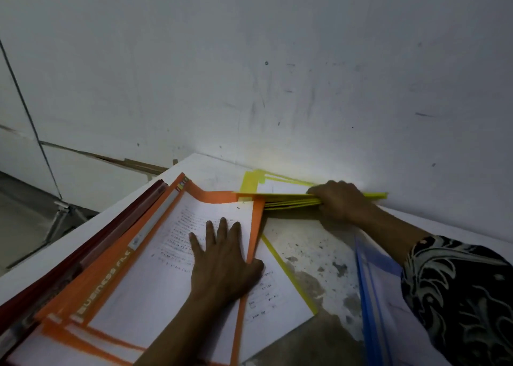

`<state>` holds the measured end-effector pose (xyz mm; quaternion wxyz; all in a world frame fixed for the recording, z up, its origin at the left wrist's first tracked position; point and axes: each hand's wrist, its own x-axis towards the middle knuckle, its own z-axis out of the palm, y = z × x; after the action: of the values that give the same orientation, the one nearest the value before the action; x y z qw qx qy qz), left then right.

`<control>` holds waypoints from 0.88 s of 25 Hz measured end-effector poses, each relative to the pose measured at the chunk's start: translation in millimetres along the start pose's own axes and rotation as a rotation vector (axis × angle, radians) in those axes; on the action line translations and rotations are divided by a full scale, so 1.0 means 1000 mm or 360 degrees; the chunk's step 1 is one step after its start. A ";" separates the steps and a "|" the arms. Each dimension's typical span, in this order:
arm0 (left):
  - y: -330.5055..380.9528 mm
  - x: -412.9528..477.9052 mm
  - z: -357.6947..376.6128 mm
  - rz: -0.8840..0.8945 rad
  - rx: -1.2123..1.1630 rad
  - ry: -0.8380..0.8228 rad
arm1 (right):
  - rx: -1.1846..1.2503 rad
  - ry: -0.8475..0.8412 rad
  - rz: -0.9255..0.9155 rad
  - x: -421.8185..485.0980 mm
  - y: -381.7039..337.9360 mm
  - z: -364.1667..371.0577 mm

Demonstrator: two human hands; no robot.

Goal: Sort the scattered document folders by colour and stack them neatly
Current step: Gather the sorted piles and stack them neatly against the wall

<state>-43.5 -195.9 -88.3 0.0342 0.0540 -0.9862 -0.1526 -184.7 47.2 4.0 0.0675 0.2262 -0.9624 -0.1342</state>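
White scuffed wall [249, 74] behind; white table [313, 254], stained grey on its bare middle, set against it. Item one: right hand [340, 200], fingers curled round a bundle of yellow folders [288, 199], gripping it at one end just in front of the wall; the bundle's long axis runs along the wall, out past the hand's inner side. Item two: left hand [224, 260], flat and spread, palm pressing the printed sheet of an orange folder [111, 279] marked BUSINESS FILE, holding nothing. Item three: loose yellow folder [277, 299], flat on the table, just beside the left hand's thumb, its inner edge tucked under the orange folder. Its long axis runs from below the held bundle back toward the person. It lies between the two hands, touching or nearly touching the left, well short of the right. Judgement: adding it to the bundle calls for freeing it from under the orange folder first. Item four: blue folder [374, 290], beneath the right forearm and its patterned sleeve [458, 296]. Item five: dark red folders [119, 221], beyond the left hand's outer side, along the table's edge.
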 end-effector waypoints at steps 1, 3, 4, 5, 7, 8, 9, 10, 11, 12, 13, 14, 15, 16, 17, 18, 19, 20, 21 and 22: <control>-0.001 0.001 0.000 -0.0013 0.0018 -0.0002 | -0.0124 0.0158 -0.0014 -0.001 0.004 -0.020; -0.003 0.000 -0.003 -0.0042 0.0091 0.0010 | -0.0271 0.0353 0.0001 -0.007 0.010 -0.058; 0.001 -0.002 -0.006 -0.0029 0.0134 0.0072 | -0.0341 0.0383 0.0061 -0.015 0.013 -0.074; 0.008 -0.007 -0.009 0.0012 0.0130 0.0166 | -0.0400 0.0396 0.0149 -0.025 0.015 -0.084; 0.047 -0.020 -0.020 0.0125 -0.0362 0.0282 | -0.0465 0.0434 0.0283 -0.056 0.015 -0.100; 0.077 -0.029 -0.028 0.0104 -0.0909 0.0133 | -0.0458 0.0441 0.0306 -0.078 0.008 -0.104; 0.109 -0.037 -0.041 -0.0005 -0.1586 -0.0172 | -0.0417 0.0421 0.0324 -0.101 -0.005 -0.104; 0.133 -0.038 -0.049 -0.0147 -0.2194 -0.0462 | -0.0355 0.0373 0.0300 -0.117 -0.026 -0.100; 0.163 -0.046 -0.051 -0.0283 -0.2657 -0.0665 | -0.0278 0.0307 0.0275 -0.149 -0.038 -0.094; 0.181 -0.051 -0.050 -0.0455 -0.2944 -0.0704 | -0.0200 0.0211 0.0219 -0.172 -0.053 -0.085; 0.190 -0.051 -0.046 -0.0612 -0.3016 -0.0612 | -0.0092 0.0133 0.0170 -0.187 -0.062 -0.075; 0.201 -0.055 -0.040 -0.0685 -0.3012 -0.0474 | 0.0066 0.0068 0.0191 -0.209 -0.058 -0.072; 0.207 -0.062 -0.036 -0.0684 -0.2963 -0.0338 | 0.0371 -0.0007 0.0263 -0.227 -0.044 -0.070; 0.209 -0.068 -0.035 -0.0595 -0.2936 -0.0258 | 0.0774 0.0002 0.0355 -0.239 -0.025 -0.070; 0.210 -0.071 -0.037 -0.0466 -0.2964 -0.0247 | 0.1154 0.0077 0.0474 -0.250 0.000 -0.070; 0.212 -0.075 -0.045 -0.0308 -0.3042 -0.0314 | 0.1406 0.0185 0.0629 -0.259 0.024 -0.069; 0.213 -0.078 -0.056 -0.0120 -0.3112 -0.0446 | 0.1582 0.0269 0.0775 -0.267 0.045 -0.067; 0.215 -0.080 -0.070 0.0064 -0.3127 -0.0612 | 0.1793 0.0300 0.0860 -0.276 0.064 -0.063; 0.216 -0.081 -0.083 0.0237 -0.3043 -0.0759 | 0.2104 0.0294 0.0854 -0.284 0.078 -0.060; 0.217 -0.081 -0.096 0.0414 -0.2904 -0.0855 | 0.2431 0.0278 0.0752 -0.290 0.088 -0.057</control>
<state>24.3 -9.5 65.3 -0.1476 -0.1400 -0.4607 -0.8639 47.5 241.4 63.4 -0.0043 0.0100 -0.8020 0.5973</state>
